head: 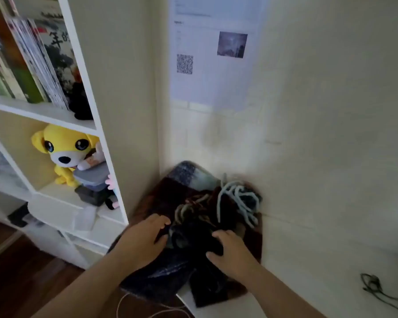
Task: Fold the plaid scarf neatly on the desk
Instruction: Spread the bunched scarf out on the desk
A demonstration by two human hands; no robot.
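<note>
The plaid scarf, dark red, navy and pale blue with light yarn fringes, lies bunched in the corner of the white desk, against the wall, its lower edge hanging over the desk's left side. My left hand rests on its left part, fingers curled into the fabric. My right hand presses on the dark bunched middle, fingers bent around a fold. Blur hides how firmly each hand grips.
A white bookshelf stands close on the left with books, a yellow plush dog and small boxes. A printed sheet hangs on the wall. Dark cables lie on the desk at right. A thin white cord hangs below the desk.
</note>
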